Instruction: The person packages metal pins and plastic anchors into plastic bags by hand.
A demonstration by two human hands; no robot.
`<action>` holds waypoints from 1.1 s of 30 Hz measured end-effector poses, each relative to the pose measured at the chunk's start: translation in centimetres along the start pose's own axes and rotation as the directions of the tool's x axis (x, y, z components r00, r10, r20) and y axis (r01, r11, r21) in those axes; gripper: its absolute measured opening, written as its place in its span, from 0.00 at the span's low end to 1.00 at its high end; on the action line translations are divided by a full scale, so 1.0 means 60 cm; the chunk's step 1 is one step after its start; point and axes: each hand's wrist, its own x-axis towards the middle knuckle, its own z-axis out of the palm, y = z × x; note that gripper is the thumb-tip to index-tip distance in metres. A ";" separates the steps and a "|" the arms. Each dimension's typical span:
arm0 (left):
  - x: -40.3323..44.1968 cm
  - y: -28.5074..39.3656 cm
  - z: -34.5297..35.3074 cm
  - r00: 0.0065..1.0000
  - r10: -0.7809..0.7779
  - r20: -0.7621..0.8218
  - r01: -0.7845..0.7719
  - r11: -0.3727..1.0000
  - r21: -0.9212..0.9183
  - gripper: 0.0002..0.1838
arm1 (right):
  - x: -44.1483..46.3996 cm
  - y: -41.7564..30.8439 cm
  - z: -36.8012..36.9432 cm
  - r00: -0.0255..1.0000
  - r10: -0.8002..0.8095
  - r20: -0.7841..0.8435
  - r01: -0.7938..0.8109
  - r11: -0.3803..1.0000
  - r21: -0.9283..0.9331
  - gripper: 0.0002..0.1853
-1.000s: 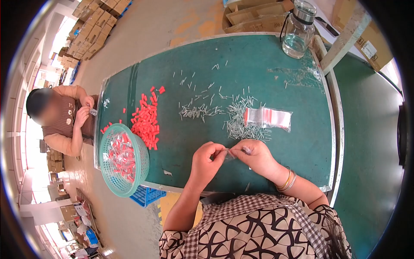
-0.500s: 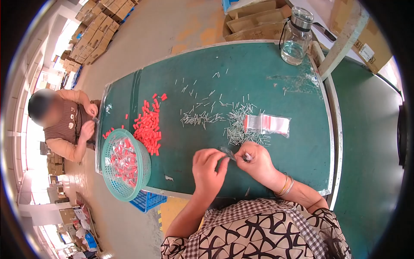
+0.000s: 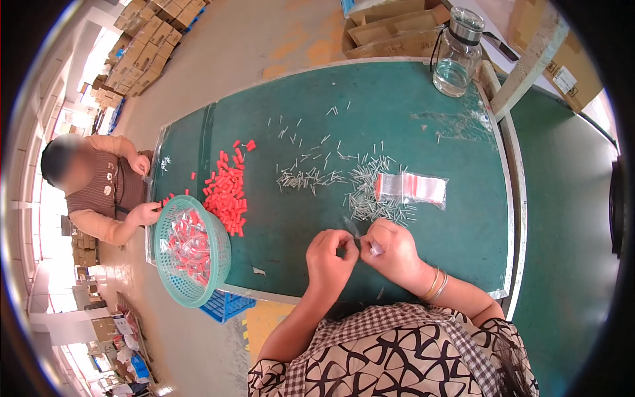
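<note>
My left hand is closed in a pinch, its thumb and forefinger at the near edge of a small clear plastic bag. Touching it nearly fingertip to fingertip, my right hand grips the same bag from the other side. A bit of clear plastic pokes out of the right fist; what else lies inside that fist is hidden. Just beyond the hands spreads a heap of thin silver screws or nails. On its right edge rests a stack of flat, red-edged clear bags.
Red plastic plugs are piled left on the green table. A mint basket of filled bags overhangs the near-left edge. A glass bottle stands far right. A co-worker sits at the left end.
My left hand has moved right, up against my right hand, its fingers curling into a pinch. The co-worker's nearer hand has moved to the basket's rim.
</note>
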 end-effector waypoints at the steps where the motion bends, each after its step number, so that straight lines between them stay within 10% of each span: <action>1: 0.005 -0.007 -0.003 0.997 0.074 -0.031 -0.071 0.993 0.094 0.05 | 0.002 0.002 -0.001 1.000 0.005 -0.026 -0.005 1.000 -0.018 0.10; 9: -0.008 -0.007 -0.011 0.890 -0.378 0.255 0.456 0.746 -0.485 0.03 | -0.001 0.001 0.005 0.998 0.053 -0.046 -0.050 0.997 0.057 0.11; 33: 0.007 -0.008 -0.001 0.995 -0.084 0.053 0.084 0.996 0.000 0.05 | 0.000 0.003 -0.003 1.000 0.013 0.009 -0.013 0.998 -0.066 0.08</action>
